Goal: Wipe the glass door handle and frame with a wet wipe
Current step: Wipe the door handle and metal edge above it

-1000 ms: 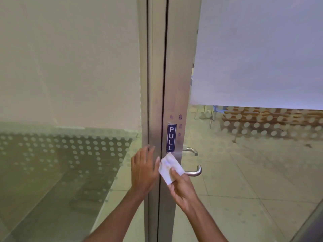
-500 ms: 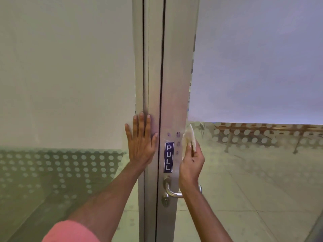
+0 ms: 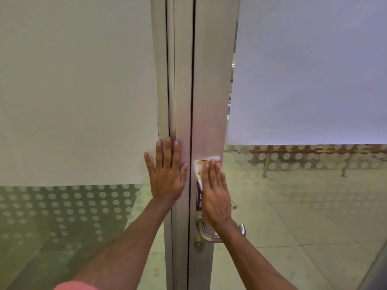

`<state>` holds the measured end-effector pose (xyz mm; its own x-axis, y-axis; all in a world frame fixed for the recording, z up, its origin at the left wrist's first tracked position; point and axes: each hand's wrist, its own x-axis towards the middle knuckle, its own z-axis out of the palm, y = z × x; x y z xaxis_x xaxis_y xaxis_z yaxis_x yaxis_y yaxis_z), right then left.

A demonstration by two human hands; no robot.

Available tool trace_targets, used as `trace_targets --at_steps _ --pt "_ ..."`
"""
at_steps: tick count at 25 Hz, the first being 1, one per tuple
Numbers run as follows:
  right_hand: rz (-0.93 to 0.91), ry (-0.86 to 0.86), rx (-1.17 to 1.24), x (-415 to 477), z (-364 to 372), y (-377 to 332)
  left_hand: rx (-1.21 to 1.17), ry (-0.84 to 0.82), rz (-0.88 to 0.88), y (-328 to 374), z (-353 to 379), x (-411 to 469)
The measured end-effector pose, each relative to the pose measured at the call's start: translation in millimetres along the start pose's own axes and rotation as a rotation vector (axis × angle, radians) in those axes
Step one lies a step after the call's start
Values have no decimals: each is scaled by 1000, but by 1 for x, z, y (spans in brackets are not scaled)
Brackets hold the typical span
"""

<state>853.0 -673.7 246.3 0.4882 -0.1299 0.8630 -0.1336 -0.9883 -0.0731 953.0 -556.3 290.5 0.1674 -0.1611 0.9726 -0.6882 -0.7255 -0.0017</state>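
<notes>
A brushed metal door frame [image 3: 209,91] runs up the middle of the view between two frosted glass panes. My right hand [image 3: 215,195] lies flat on this frame and presses a white wet wipe [image 3: 199,166] against it; the wipe shows brown dirt along its upper edge. The hand covers most of the blue PULL sticker [image 3: 199,199]. Below my wrist sits the curved metal lever handle [image 3: 204,231] with a keyhole [image 3: 200,245] under it. My left hand [image 3: 167,174] rests flat, fingers spread, on the fixed frame post [image 3: 180,80] left of the door gap.
Frosted film and a band of dots cover the left glass pane [image 3: 73,101] and the right glass pane [image 3: 314,70]. Through the clear lower glass I see a tiled floor [image 3: 293,216] and bench legs [image 3: 265,166] beyond the door.
My right hand has turned from pinching the wipe at the frame's right edge to pressing it flat on the frame face. My view and left hand have risen since the earliest frame.
</notes>
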Motion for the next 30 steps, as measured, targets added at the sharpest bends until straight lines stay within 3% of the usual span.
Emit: trace_targets --at_steps 3,7,12,14,21,26,30 --pt "178 61 61 10 1 -10 11 5 2 -1 1 0" --pt "-29 -23 19 -6 8 -13 3 17 4 -1 1 -1" --pt "79 18 39 11 2 -12 -7 15 4 -1 2 -1" --pt "1 2 8 11 5 -15 -12 21 6 0 2 -1" --pt "-229 -263 -143 -39 -2 19 9 31 10 -2 2 -1" --pt "-196 -134 -137 20 -7 11 9 21 6 -1 2 -1" --pt "-162 -216 -119 -19 3 7 6 23 4 0 2 -1"
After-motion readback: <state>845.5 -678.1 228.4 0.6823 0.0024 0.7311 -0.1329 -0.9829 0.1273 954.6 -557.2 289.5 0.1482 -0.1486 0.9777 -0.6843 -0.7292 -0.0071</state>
